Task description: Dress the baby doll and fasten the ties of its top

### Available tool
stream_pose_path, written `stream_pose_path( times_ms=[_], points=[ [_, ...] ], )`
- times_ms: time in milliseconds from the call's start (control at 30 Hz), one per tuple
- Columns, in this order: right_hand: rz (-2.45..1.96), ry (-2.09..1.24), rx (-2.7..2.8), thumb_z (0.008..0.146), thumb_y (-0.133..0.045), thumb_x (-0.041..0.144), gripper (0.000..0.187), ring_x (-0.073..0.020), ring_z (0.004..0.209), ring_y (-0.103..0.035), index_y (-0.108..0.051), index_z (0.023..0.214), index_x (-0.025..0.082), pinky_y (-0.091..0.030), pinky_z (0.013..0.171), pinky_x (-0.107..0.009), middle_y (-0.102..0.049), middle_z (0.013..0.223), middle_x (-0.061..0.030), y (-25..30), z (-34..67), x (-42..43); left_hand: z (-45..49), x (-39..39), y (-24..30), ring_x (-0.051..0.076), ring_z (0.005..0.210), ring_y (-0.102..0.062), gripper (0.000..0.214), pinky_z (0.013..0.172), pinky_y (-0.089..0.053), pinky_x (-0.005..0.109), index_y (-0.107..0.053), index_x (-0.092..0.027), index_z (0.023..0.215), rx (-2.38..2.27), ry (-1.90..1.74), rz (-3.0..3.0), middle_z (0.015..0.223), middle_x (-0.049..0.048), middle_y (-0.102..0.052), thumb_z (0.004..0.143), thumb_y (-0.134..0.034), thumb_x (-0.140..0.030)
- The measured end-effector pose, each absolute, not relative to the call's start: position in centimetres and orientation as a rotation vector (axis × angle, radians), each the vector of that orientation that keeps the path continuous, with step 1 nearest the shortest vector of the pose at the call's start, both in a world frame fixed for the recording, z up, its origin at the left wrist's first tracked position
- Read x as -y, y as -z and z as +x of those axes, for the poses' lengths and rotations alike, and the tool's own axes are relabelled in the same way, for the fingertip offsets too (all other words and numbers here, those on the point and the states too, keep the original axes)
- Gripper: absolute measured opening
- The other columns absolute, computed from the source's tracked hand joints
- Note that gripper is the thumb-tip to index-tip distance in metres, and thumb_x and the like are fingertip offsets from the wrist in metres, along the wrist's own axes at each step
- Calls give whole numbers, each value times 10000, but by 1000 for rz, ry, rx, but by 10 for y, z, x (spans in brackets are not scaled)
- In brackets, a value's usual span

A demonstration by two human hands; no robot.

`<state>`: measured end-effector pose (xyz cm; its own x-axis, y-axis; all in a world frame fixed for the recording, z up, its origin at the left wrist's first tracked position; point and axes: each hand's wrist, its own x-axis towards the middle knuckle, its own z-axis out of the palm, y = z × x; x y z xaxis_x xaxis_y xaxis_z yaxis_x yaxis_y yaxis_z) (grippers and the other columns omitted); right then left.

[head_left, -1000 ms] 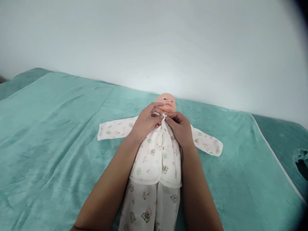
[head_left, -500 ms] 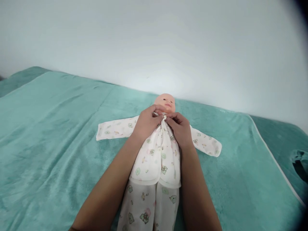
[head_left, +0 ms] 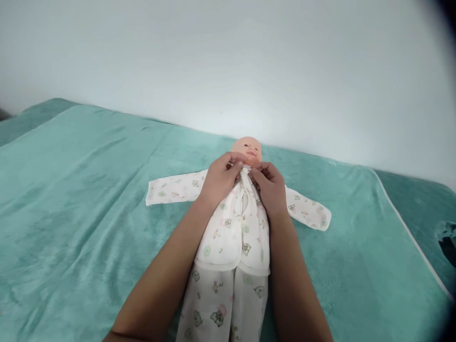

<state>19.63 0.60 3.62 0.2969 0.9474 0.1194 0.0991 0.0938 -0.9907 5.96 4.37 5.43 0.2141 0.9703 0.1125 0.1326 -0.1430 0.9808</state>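
A baby doll (head_left: 245,144) lies on its back, head toward the wall. It is dressed in a white printed jacket (head_left: 223,237) and matching trousers (head_left: 208,304). At the neckline my left hand (head_left: 221,176) pinches the jacket's collar edge from the left. My right hand (head_left: 270,184) grips the collar from the other side, fingers bent close to the doll's chin. Between the two hands a small pale button (head_left: 245,170) shows at the top of the front opening. Lower down, the front edges meet, with a small gap at the chest. Both sleeves lie spread out sideways.
A teal plush blanket (head_left: 89,199) with soft creases covers the surface under the doll. Behind it rises a plain white wall (head_left: 213,61). A dark patterned patch (head_left: 448,242) shows at the right edge.
My fingers have shifted slightly apart at the collar, and the button there now lies flatter. The whole view has drifted a little, so the doll appears slightly further right.
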Motion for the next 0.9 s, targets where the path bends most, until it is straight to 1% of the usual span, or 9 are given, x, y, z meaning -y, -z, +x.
stream_pose_path(
  times_ms=[133,200,300,400,567,667,733,833,900],
  points=[
    [-1578,-688,1384,851,-574,524,351,-132,641,-459,-475,710,218,-337,607,-270,-527,680,30,-55,185,7,55,-34,-51,138,721,-555,202,679,-438,262,-702,-226,990,-1120,-1130,1551,796,-3,-636,886,-538,-276],
    [-1681,-627,1562,850,-568,526,347,-139,648,-457,-455,724,223,-313,603,-274,-539,704,26,-63,181,16,49,-28,-45,140,725,-546,200,692,-436,265,-704,-231,990,-1146,-1167,1537,767,-10,-614,884,-540,-275],
    [-1789,-593,1707,833,-586,479,296,-141,650,-447,-433,779,231,-293,595,-274,-537,766,21,-67,178,32,38,-19,-36,127,664,-501,184,658,-415,259,-689,-222,985,-1136,-1151,1497,701,-26,-556,880,-556,-292],
    [-1836,-591,1734,849,-556,437,266,-140,636,-433,-398,787,233,-283,588,-276,-517,756,26,-68,179,45,31,-11,-36,122,685,-492,171,658,-401,256,-674,-208,943,-1066,-1092,1555,742,-22,-562,890,-564,-327],
    [-1774,-680,1724,862,-535,363,219,-131,612,-416,-411,746,225,-280,578,-276,-503,664,39,-70,186,55,29,4,-49,119,701,-469,128,668,-377,268,-636,-198,808,-993,-988,1838,796,-15,-573,873,-600,-302],
    [-1634,-760,1687,851,-560,322,235,-111,594,-382,-417,700,213,-279,567,-263,-449,616,52,-67,193,57,27,11,-50,121,716,-465,95,679,-382,270,-622,-205,837,-997,-999,1857,826,-12,-562,851,-636,-299],
    [-1536,-903,1576,848,-579,325,241,-96,564,-369,-434,694,210,-280,541,-250,-429,594,59,-60,197,59,25,13,-46,122,722,-457,108,680,-383,270,-617,-212,875,-1012,-1000,1840,843,-11,-548,848,-651,-310],
    [-1403,-1138,1354,860,-593,373,213,-84,489,-371,-518,745,210,-272,481,-237,-460,542,65,-47,202,60,22,10,-40,124,728,-453,112,682,-379,274,-614,-214,874,-992,-974,1844,856,-5,-540,872,-636,-323],
    [-1316,-1203,1264,866,-600,389,211,-81,457,-378,-567,772,203,-262,455,-232,-481,513,61,-40,205,59,21,7,-39,126,734,-455,117,686,-378,279,-614,-211,857,-953,-948,1848,872,2,-543,889,-617,-324]
  ],
)
